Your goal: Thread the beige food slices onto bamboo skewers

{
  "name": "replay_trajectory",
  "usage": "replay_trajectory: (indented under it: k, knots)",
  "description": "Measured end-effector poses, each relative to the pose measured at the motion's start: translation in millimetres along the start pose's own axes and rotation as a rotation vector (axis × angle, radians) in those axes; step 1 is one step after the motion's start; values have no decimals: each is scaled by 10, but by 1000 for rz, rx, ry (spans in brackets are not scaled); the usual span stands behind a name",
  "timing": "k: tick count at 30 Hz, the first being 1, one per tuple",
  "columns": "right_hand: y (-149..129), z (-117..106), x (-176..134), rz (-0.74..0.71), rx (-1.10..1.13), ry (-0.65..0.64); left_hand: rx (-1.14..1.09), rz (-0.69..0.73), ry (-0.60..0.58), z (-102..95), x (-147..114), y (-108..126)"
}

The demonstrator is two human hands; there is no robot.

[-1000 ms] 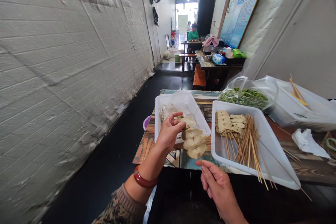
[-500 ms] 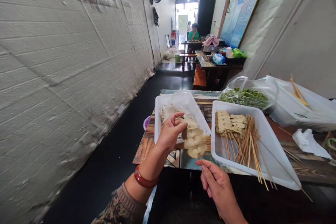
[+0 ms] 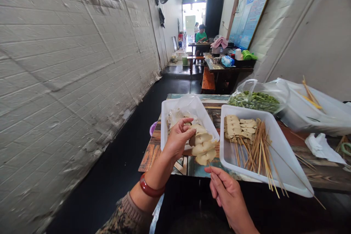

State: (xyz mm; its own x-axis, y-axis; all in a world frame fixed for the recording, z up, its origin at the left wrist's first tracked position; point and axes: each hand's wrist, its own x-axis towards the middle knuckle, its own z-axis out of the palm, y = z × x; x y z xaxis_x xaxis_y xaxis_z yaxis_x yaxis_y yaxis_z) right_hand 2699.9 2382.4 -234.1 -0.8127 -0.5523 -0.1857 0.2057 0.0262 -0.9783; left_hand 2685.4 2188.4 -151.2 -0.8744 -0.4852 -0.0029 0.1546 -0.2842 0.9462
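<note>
Between my hands is a skewer threaded with several pale, folded food slices (image 3: pixel 204 148). My right hand (image 3: pixel 226 193) is closed around the bare lower end of its thin stick. At the upper end, my left hand (image 3: pixel 179 137) pinches the top slice between thumb and fingers. Behind my left hand stands a white tray (image 3: pixel 165 117) with a clear plastic bag (image 3: pixel 175 114) of slices in it. To the right, another white tray (image 3: pixel 290 168) holds finished-looking skewers (image 3: pixel 234 128) of the same slices, their sticks (image 3: pixel 261 150) fanned toward me.
A clear bag of green vegetables (image 3: pixel 255 100) lies behind the right tray. Beside it are a white container (image 3: pixel 326 102) and crumpled tissue (image 3: pixel 322 148). A brick-patterned wall (image 3: pixel 68 80) runs along my left. Farther off, a person in green (image 3: pixel 201 36) sits at a table.
My hands and the skewer hold almost the same position. The view has shifted very slightly. In the distance, the seated person's head and arm have changed pose.
</note>
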Motion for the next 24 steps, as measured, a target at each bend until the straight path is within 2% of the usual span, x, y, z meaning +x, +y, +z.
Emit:
replay_trajectory:
  k: [8,24]
  knots:
    - [14,-6,-12,11,11,-13,-16,-1,67,1,6,15]
    - [3,16,-17,17,10,-16,-70,33,25,-25,17,-6]
